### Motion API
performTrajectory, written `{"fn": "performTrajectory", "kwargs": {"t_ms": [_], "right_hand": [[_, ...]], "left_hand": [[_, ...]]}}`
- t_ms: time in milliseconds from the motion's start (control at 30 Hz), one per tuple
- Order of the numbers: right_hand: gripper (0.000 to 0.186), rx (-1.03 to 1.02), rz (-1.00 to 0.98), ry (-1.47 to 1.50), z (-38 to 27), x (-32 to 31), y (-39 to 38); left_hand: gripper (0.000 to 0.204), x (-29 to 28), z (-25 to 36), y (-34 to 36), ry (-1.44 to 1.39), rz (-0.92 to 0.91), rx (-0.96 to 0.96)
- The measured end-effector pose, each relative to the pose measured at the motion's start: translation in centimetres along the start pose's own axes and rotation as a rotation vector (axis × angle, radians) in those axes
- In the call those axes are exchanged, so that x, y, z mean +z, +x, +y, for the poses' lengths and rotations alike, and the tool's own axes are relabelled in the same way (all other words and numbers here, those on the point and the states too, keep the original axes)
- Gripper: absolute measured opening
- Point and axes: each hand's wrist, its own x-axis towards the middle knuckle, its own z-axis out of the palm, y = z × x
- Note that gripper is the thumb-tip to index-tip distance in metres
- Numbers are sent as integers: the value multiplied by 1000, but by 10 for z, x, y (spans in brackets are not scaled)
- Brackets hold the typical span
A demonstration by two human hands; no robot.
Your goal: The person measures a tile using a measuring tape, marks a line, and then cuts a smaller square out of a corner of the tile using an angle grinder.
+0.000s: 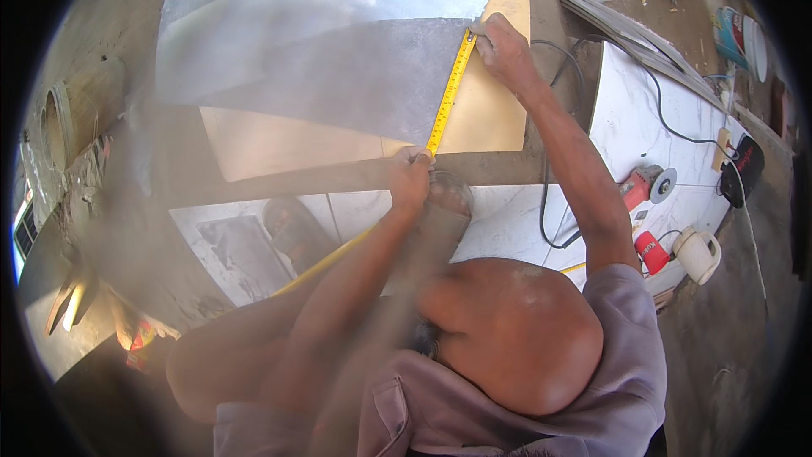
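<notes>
Grip of left hand [411,179] and right hand [507,52] alike is clamped on a narrow yellow measuring tape [450,95], presumably keeping it straight along the glossy grey sheet [338,76].

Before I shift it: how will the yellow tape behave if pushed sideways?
The yellow tape probably moves easily, being thin and narrow. Held straight between the left hand and right hand, it may feel fairly stiff there. Past the left hand, its long trailing length could bend or swing.

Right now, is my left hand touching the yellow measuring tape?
Touching: the head view shows your left hand closed on the yellow measuring tape, no gap between.
</notes>
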Motion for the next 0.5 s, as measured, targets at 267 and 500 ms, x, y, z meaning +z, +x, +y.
{"fn": "performTrajectory", "kwargs": {"t_ms": [267, 500], "right_hand": [[14, 11, -23, 13, -3, 0, -1], [15, 17, -20, 6, 2, -2, 0]], "left_hand": [[22, 1, 1, -5, 15, 13, 1], [19, 6, 4, -3, -13, -7, -6]]}}
